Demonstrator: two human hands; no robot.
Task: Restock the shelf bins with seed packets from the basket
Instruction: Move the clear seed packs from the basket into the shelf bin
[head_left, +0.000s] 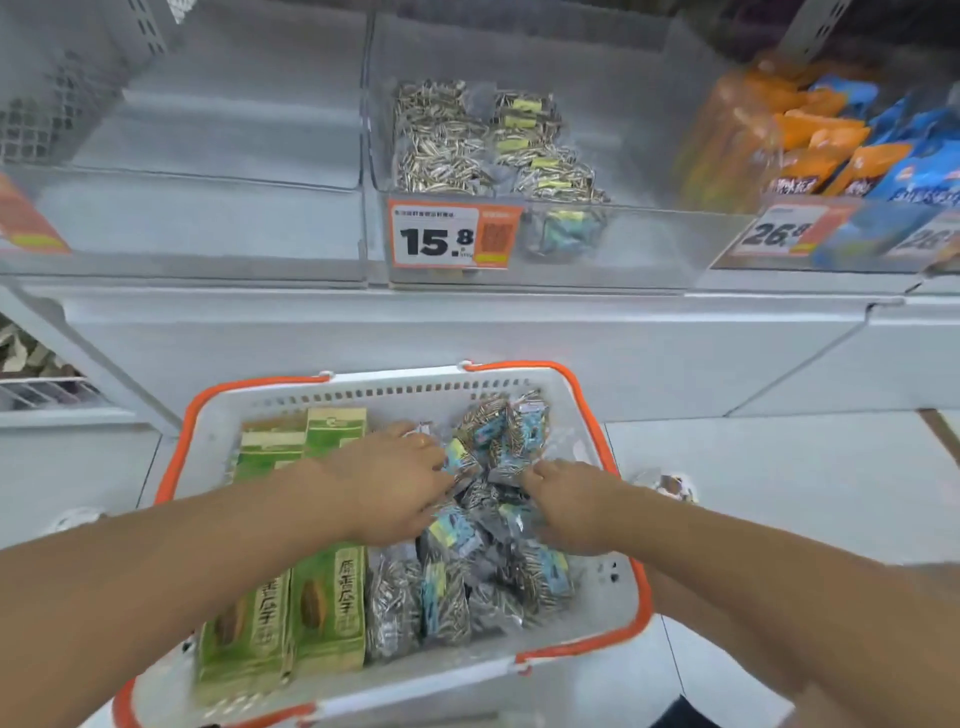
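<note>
Two hands: both down inside the basket, in the heap of seed packets.
Left hand (395, 475): palm down on the heap's left side, fingers bent, tips pushed in among the packets; whether it really has one pinched, cannot tell.
Right hand (571, 506): on the heap's right side, fingers curled down into the packets, tips hidden; hold also cannot tell.
Basket (621, 587): white plastic, orange rim and handles, sits on the white ledge below the shelf bins.
Seed packets (488, 452): clear bags of striped seeds with blue-and-yellow labels, loose pile filling the basket's middle and right half, from far wall to near wall.
Green boxes (324, 608): stacked along the basket's left side, two at the near edge, more at the far-left corner, partly under the left forearm.
Middle bin (639, 244): clear plastic, on the shelf above the basket; holds similar seed packets (441, 140) piled at its back-left, one blue-labelled packet (566, 231) against its front wall.
Price tag (452, 234): orange and white, reads 15.8, on the middle bin's front-left.
Left bin (208, 218): clear, just beside the middle bin.
Right bin (737, 156): orange and blue snack bags (841, 140), price tag 26.8 (779, 231) on front.
</note>
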